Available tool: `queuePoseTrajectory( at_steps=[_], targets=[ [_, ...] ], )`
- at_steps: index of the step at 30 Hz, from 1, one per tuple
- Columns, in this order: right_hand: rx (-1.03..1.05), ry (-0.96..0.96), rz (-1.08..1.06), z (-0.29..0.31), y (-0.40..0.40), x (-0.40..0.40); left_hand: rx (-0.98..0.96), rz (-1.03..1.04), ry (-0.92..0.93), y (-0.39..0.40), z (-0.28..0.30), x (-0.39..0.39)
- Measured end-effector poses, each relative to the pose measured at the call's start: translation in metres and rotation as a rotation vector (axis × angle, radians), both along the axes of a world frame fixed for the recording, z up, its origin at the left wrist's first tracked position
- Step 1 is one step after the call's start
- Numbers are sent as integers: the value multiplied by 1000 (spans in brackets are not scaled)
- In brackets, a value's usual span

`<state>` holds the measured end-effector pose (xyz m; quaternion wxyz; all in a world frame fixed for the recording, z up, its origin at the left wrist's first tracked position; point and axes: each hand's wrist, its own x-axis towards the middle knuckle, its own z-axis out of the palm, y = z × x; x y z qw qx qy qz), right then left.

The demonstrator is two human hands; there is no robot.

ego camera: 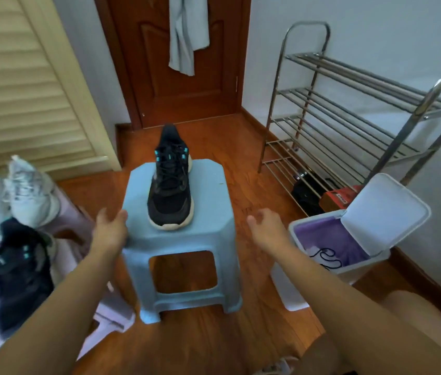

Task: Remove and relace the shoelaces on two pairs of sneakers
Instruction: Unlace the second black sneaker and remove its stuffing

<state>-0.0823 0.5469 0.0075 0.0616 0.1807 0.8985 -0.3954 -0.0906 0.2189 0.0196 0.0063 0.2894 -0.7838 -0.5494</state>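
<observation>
no text, label or number is legible anywhere here.

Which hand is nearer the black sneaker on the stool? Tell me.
Left. The left hand touches the blue stool just left of the black sneaker; the right hand hovers off the stool's right side.

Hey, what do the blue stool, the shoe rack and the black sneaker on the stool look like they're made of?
Blue stool: likely moulded plastic, matte, one piece with rounded edges.
Shoe rack: metal, probably chromed or stainless tube, shiny with bright reflections.
Black sneaker: upper looks like knit or mesh fabric, dull and textured; the cream sole seems foam or rubber.
</observation>
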Motion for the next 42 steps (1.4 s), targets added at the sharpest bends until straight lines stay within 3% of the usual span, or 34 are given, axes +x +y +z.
queuePoseTrajectory(
  at_steps=[1,3,5,8,12,15,18,20,25,29,33,35,39,42],
  targets=[
    [-139,-7,52,10,-19,-6,110,-52,-19,-7,-13,-5],
    [-364,-37,96,13,-50,-19,119,-84,12,-29,-63,-17],
    [-271,-49,98,6,-66,-26,108,-92,-14,-27,-67,-5],
    [-32,-102,71,0,-65,-30,175,-108,-28,2,-11,45],
    [87,-131,77,7,-70,-26,72,-154,-99,0,9,72],
    [190,154,124,28,-85,-23,-189,-211,-40,-12,10,66],
    [2,465,232,60,-102,-41,-308,-292,106,2,32,60],
    [-42,501,392,81,-115,-61,-410,-370,144,10,45,52],
    [149,274,683,101,-133,-106,-319,-568,44,19,68,39],
    [220,391,666,120,-133,-112,-251,-576,205,16,66,40],
    [97,448,635,142,-128,-98,-169,-445,384,20,66,22],
    [63,361,669,143,-121,-90,-169,-432,436,33,70,12],
    [-278,124,608,137,-98,-80,-276,-398,486,55,74,-8],
    [-422,113,622,126,-85,-74,-235,-380,517,65,79,-20]
  ],
)
